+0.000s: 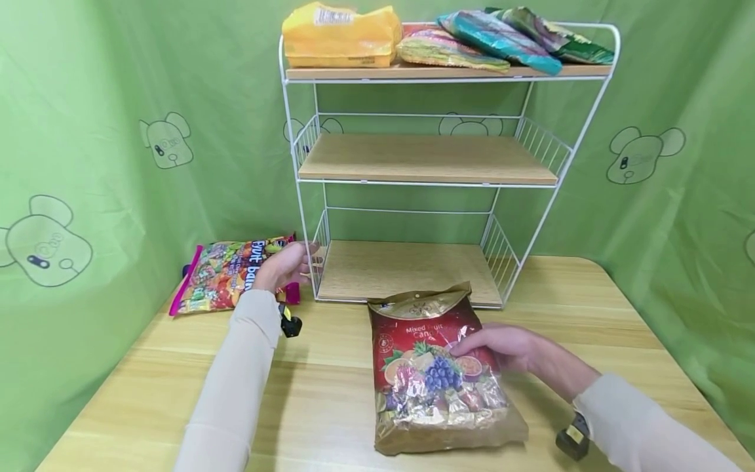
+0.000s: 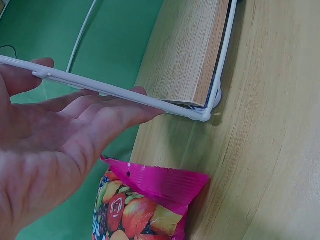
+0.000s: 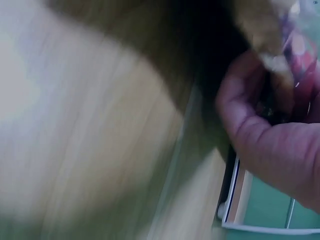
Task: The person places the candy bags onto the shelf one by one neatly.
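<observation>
My right hand point(image 1: 510, 351) grips the right side of a red and gold bag of mixed fruit candy point(image 1: 436, 380), its thumb across the printed front. The bag leans in front of the rack's lowest shelf point(image 1: 407, 269); whether its bottom touches the table cannot be seen. In the right wrist view the curled fingers hold the bag's edge. My left hand point(image 1: 286, 265) is at the rack's left front post point(image 2: 115, 91), fingers extended and palm facing up in the left wrist view. Just beside it lies a pink-edged fruit candy bag point(image 1: 221, 275).
The white wire rack point(image 1: 295, 131) has wooden shelves. On top lie a yellow pack point(image 1: 342, 39), a pink-yellow bag point(image 1: 448, 51), a blue bag point(image 1: 498, 39) and a green bag point(image 1: 560, 39). Green cloth point(image 1: 236, 98) surrounds the wooden table point(image 1: 330, 380).
</observation>
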`<state>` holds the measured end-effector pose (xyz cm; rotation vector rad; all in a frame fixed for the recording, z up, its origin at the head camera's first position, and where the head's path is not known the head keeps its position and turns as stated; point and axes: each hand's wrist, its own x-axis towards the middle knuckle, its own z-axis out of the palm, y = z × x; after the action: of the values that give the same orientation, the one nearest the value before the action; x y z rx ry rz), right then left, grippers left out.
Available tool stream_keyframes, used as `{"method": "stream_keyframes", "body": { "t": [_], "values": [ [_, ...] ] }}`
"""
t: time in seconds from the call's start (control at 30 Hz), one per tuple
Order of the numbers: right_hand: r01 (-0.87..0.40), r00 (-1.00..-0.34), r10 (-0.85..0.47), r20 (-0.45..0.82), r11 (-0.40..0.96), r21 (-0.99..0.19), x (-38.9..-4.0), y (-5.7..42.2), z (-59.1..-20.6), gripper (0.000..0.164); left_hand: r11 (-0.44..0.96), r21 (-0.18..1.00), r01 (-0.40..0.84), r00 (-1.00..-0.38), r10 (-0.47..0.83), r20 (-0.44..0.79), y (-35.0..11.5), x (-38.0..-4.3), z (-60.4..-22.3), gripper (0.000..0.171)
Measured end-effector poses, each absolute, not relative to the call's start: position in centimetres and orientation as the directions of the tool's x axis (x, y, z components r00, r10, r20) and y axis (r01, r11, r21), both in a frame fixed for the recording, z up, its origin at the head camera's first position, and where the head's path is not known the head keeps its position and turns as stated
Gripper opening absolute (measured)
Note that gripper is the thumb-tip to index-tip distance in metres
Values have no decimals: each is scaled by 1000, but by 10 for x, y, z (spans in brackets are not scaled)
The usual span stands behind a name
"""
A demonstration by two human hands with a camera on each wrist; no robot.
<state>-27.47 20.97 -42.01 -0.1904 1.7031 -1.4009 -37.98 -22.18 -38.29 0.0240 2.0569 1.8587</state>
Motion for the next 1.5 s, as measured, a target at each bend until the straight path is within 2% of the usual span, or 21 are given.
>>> {"method": "stream_keyframes", "body": {
  "t": [0.33, 0.7, 0.8, 0.9, 1.03, 1.2, 1.33, 1.5],
  "values": [
    [383, -595, -603, -531, 368, -847, -266, 203, -410, 30, 128, 963, -236, -932, 249, -262, -222, -379, -382, 54],
    [317, -591, -551, -589, 513, -798, -256, 196, -403, 47, 119, 964, -236, -934, 247, -259, -222, -381, -382, 51],
    [320, -598, -565, -568, 481, -816, -255, 197, -405, 46, 115, 964, -239, -933, 249, -261, -220, -380, -382, 51],
    [337, -612, -605, -510, 384, -860, -255, 197, -406, 43, 119, 963, -240, -930, 255, -264, -220, -380, -383, 54],
    [345, -627, -639, -445, 285, -894, -256, 194, -405, 48, 124, 963, -239, -931, 252, -264, -220, -381, -383, 55],
    [336, -641, -639, -427, 266, -903, -255, 191, -399, 49, 120, 963, -241, -931, 253, -264, -221, -382, -385, 55],
    [322, -656, -630, -417, 267, -909, -251, 187, -391, 44, 125, 963, -240, -930, 255, -265, -221, -382, -386, 55],
    [298, -715, -583, -387, 247, -922, -247, 180, -380, 36, 133, 963, -233, -931, 255, -261, -221, -382, -386, 55]
  ]
}}
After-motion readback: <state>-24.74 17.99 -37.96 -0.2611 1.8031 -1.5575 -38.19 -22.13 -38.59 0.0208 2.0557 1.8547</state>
